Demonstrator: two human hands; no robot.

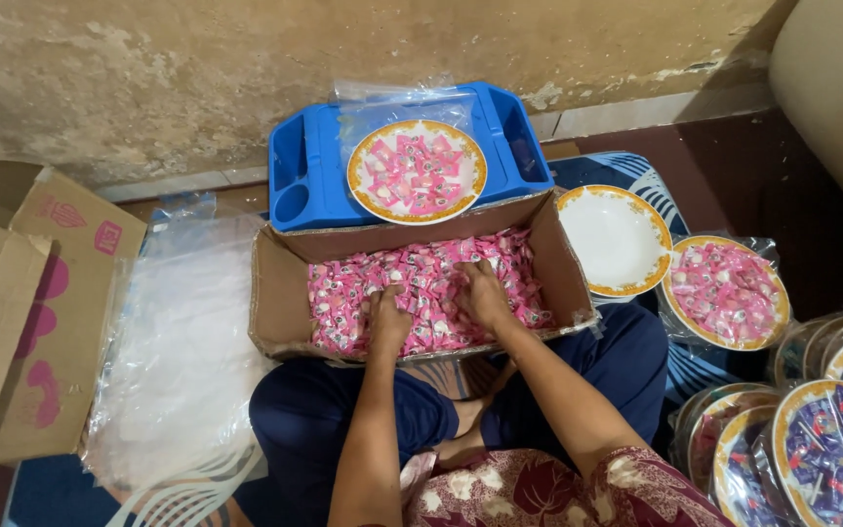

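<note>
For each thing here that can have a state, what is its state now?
Cardboard box: open, full of pink sweets.
Plate on blue tray: filled with pink sweets.
White plate: empty.
Plate at right: filled, in clear plastic.
Left hand: in the sweets.
Right hand: in the sweets.

The person wears dark navy trousers [343, 410], plain and loose; a top [558, 488] of deep maroon printed with large pale cream flowers and red leaves shows at the bottom edge; both forearms are bare, without sleeves, watch or bangles; the hands [436, 307] carry no visible rings or gloves.
</note>
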